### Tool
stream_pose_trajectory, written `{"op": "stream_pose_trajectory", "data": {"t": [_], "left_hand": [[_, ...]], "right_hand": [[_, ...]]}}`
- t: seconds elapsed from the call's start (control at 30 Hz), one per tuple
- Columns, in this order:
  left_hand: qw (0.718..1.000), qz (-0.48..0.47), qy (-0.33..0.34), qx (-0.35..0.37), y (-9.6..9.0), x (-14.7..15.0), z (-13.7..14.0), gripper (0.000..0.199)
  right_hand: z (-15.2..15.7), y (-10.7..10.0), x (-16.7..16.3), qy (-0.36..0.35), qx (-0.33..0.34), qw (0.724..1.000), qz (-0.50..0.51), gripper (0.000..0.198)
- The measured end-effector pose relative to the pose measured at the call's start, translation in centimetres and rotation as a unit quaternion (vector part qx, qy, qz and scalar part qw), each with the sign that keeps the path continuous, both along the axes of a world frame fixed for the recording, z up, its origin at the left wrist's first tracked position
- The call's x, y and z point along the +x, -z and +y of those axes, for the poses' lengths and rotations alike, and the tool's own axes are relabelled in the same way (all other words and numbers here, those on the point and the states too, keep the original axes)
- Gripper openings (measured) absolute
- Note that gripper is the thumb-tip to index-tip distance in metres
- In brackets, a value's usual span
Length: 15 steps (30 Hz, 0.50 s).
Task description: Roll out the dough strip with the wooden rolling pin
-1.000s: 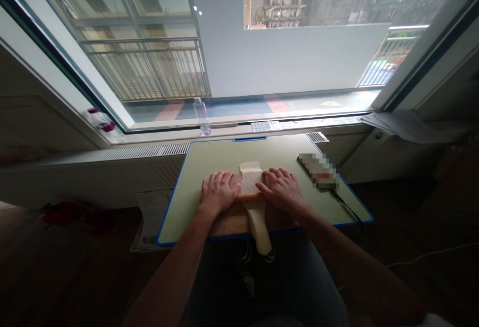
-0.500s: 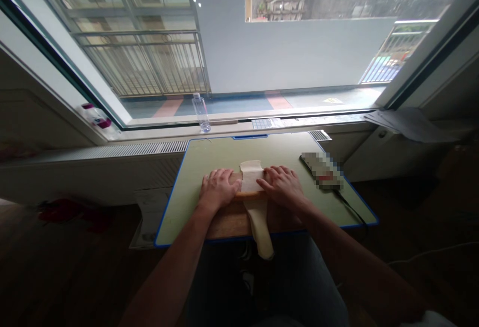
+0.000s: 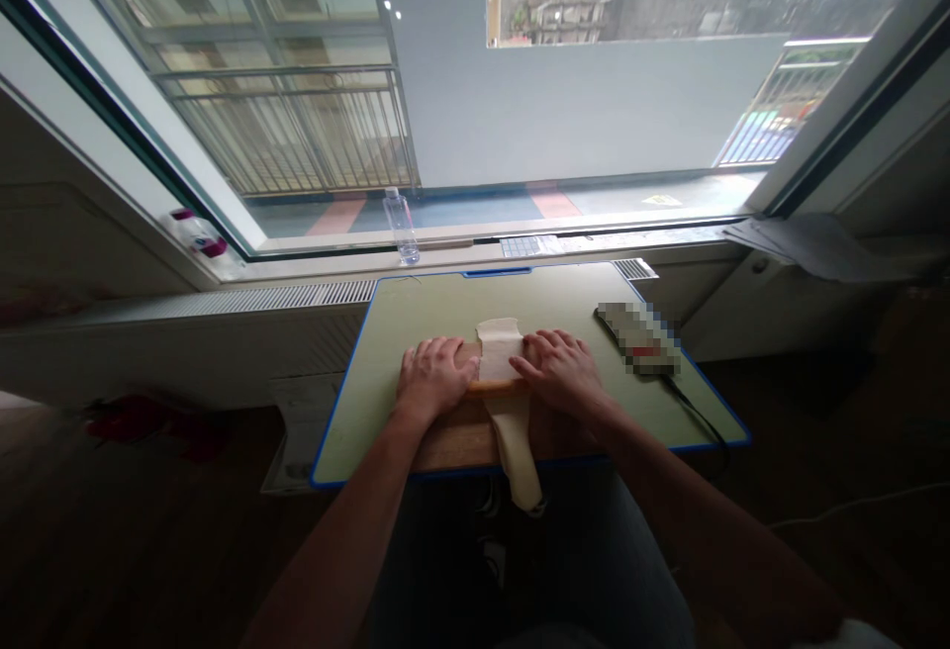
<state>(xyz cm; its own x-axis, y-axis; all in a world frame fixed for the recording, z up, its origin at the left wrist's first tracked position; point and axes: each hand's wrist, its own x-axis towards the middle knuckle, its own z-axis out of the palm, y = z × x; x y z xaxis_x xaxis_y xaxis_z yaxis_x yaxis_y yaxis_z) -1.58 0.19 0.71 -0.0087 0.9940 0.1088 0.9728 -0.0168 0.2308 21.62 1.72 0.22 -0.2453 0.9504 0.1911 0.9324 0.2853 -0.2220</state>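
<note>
Fingers (image 3: pixel 434 346) of the left hand (image 3: pixel 432 377) reach forward with their backs up, and those of the right hand (image 3: pixel 562 372) mirror them, thumbs turned inward. Whether they are closed on anything I cannot tell, since the palms hide what lies under them in this dim light.

Between the thumbs I see a rod (image 3: pixel 499 388) lying across a pale dough strip (image 3: pixel 500 344), and I judge both hands bear on its covered ends. Uneven pressure there could skew the rod and thin one side of the strip. The strip runs over a wooden board (image 3: pixel 454 446), and its near end hangs past the edge of the table (image 3: pixel 416 308), above the legs (image 3: pixel 630 550). That hanging tail worries me most: its own weight could stretch it, or tear it at the rod. The board sits close to the near edge too, so a hard pull toward the body might tip or slide it.

Farther right, a blurred-out gadget (image 3: pixel 638 338) lies on the table, clear of the fingers; its cord (image 3: pixel 696 409) trails over the edge, where a wide swing of the right forearm (image 3: pixel 660 466) might snag it.
</note>
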Motion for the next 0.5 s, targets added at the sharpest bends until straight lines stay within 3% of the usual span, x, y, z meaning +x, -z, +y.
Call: {"op": "stream_pose_trajectory", "data": {"t": [0.5], "left_hand": [[1.0, 0.01, 0.0, 0.011, -0.23, 0.28, -1.11, 0.046]], "right_hand": [[-0.64, 0.4, 0.07, -0.001, 0.012, 1.0, -0.012, 0.047]]}}
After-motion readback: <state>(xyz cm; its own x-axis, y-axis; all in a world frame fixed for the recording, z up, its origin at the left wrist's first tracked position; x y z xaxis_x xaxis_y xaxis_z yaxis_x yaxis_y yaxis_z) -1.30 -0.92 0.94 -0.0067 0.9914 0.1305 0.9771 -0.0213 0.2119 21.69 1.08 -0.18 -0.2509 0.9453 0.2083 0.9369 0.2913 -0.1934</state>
